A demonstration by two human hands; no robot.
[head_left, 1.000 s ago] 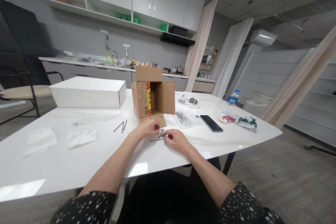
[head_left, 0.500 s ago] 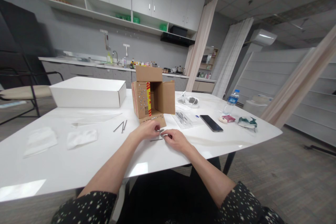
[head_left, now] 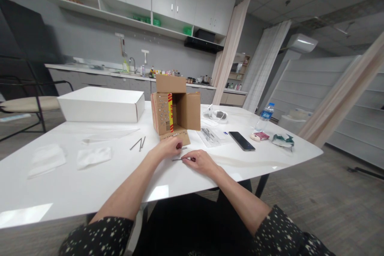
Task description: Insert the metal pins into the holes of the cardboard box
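My left hand [head_left: 170, 147] rests on the table before the open cardboard box [head_left: 162, 113], fingers closed. A short thin metal piece [head_left: 184, 148], perhaps a nail, juts from its fingertips. Just right of it, my right hand [head_left: 201, 160] pinches the right end of a thin dark nail [head_left: 177, 159] lying level at the tabletop. Small silvery bits dot the box's side and its lowered front flap [head_left: 186, 139]; what they are is too small to tell. Several long nails [head_left: 139, 144] lie to the left of my left hand.
A white box [head_left: 100, 106] stands back left, with white cloths [head_left: 94, 157] nearer me. Rightward are a clear bag of metal tools [head_left: 210, 137], a phone [head_left: 241, 141], a water bottle [head_left: 265, 116], a red-and-white packet [head_left: 259, 136] and a green-white packet [head_left: 283, 140].
My right hand has moved slightly down and left, away from the metal piece at my left fingertips, and now grips the nail that lay on the table. The left hand stays put.
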